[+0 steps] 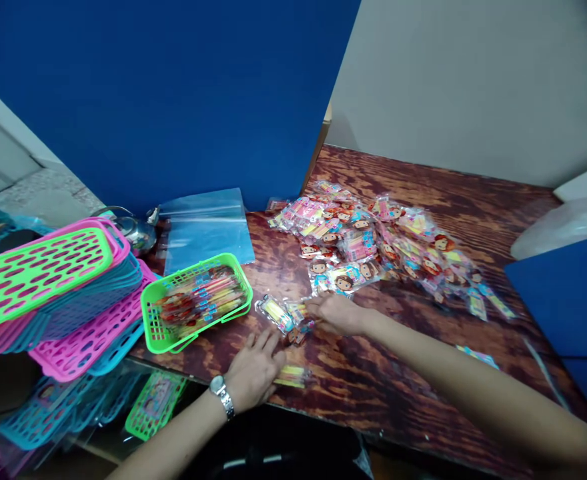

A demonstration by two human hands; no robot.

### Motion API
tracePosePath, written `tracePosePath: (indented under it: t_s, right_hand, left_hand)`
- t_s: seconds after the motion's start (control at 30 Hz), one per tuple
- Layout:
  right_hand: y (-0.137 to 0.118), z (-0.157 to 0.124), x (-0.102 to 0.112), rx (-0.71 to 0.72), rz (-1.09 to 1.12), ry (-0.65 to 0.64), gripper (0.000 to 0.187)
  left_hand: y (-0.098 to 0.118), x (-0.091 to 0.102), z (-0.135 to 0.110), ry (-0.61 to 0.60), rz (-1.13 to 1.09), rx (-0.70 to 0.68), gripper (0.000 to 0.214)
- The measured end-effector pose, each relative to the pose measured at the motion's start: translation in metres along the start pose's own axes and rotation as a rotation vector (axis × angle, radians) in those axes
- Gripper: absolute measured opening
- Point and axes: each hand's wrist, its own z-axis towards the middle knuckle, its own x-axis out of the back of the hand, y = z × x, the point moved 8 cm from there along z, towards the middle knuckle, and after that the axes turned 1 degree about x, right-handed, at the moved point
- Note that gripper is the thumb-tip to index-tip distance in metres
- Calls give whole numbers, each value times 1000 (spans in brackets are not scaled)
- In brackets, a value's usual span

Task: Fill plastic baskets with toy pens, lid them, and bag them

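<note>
My left hand (pixel 253 369), with a watch on its wrist, lies flat on the wooden table (pixel 473 220) with fingers stretched out, resting on a small yellow-pink packet (pixel 293 375). My right hand (pixel 336 313) reaches across and its fingers close on clear-wrapped cartoon packets (pixel 283 315) lying between the hands. A green plastic basket (pixel 156 320) to the left holds several such packets. A large heap of the same packets (pixel 373 240) spreads beyond my right hand.
Stacked pink, green and blue baskets (pixel 48 287) stand at the left, more below the table edge. A clear plastic bag (pixel 206 227) and a metal object (pixel 136 230) lie by the blue partition (pixel 173 100). A blue box (pixel 568 293) is at the right.
</note>
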Motion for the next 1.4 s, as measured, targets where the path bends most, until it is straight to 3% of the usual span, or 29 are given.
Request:
tracePosePath:
  t_s: [0.13, 0.3, 0.43, 0.53, 0.6, 0.7, 0.77, 0.83, 0.97, 1.03, 1.13, 1.27, 1.4]
  right_hand:
    - [2, -21, -4, 18, 152, -76, 10]
    - [51, -46, 5, -319, 373, 121, 23]
    - [61, -54, 8, -342, 584, 215, 53]
    - [62, -57, 19, -381, 693, 327, 51]
    - [58, -55, 17, -411, 768, 303, 41]
    - [34, -47, 6, -326, 867, 134, 40]
    - [13, -40, -2, -210, 777, 14, 43]
    - [2, -35, -9, -193, 498, -51, 42]
    - [-3, -16, -8, -199, -34, 35, 37]
    - [-9, -5, -6, -78, -90, 90, 43]
    - [-10, 5, -7, 45, -73, 58, 43]
    - [1, 8, -8, -42, -99, 5, 25]
    - [1, 10, -10, -52, -82, 29, 43]
  left_hand:
    - [2, 10, 1, 28, 9, -8, 42]
    - [10, 19, 0, 60, 62, -55, 31]
    - [14, 15, 3, 50, 70, -106, 33]
    - [11, 11, 6, 22, 50, -109, 43]
    - [11, 13, 8, 31, 40, -109, 45]
    - [12, 16, 9, 49, 37, -107, 41]
    - [18, 16, 8, 66, 46, -125, 40]
    - [27, 13, 6, 82, 57, -165, 40]
    - [42, 0, 5, 79, 66, -213, 34]
    - [45, -4, 6, 67, 64, -203, 33]
    - [47, -5, 7, 54, 50, -192, 34]
    - [47, -3, 7, 22, 27, -175, 36]
    - [48, -5, 7, 20, 37, -172, 35]
